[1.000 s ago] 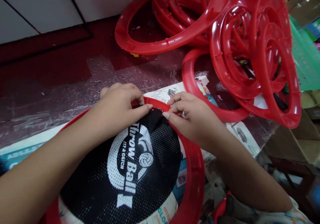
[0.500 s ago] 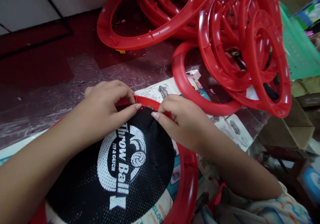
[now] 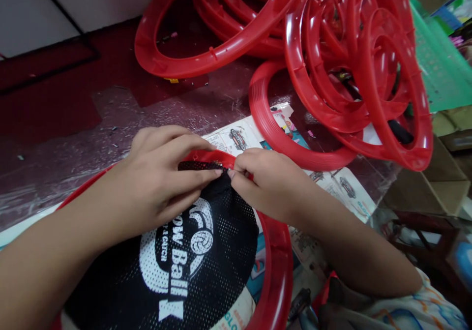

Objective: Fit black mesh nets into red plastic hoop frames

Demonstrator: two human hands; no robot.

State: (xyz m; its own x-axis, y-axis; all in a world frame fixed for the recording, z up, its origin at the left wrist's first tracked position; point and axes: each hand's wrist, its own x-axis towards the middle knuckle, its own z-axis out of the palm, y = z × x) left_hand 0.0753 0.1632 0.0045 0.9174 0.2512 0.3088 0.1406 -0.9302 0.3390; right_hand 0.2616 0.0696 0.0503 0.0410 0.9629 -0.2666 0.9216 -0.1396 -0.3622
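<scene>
A round black mesh (image 3: pixel 224 251) with white "Throw Ball" lettering lies inside a red plastic ring (image 3: pixel 278 266). At the far edge my right hand (image 3: pixel 271 182) is closed, pinching the mesh's border against the ring's inner side. My left hand (image 3: pixel 162 172) is beside it, its thumb pressed on the same border and its fingers reaching over the ring's far rim. The two thumb tips almost meet. What lies under the right fingertips is hidden. My left forearm covers the ring's left part.
A pile of red rings (image 3: pixel 332 74) stands at the back right, with a ribbed red ring (image 3: pixel 269 118) at its near side. Printed card sheets (image 3: pixel 346 190) lie beneath the work on the dark red table (image 3: pixel 121 113). An open cardboard box (image 3: pixel 435 192) is at right.
My left hand has slid right along the mesh's edge, its thumb now close to my right thumb, covering more lettering. My right hand stays at the edge, its fingers curled tighter. The view has shifted slightly.
</scene>
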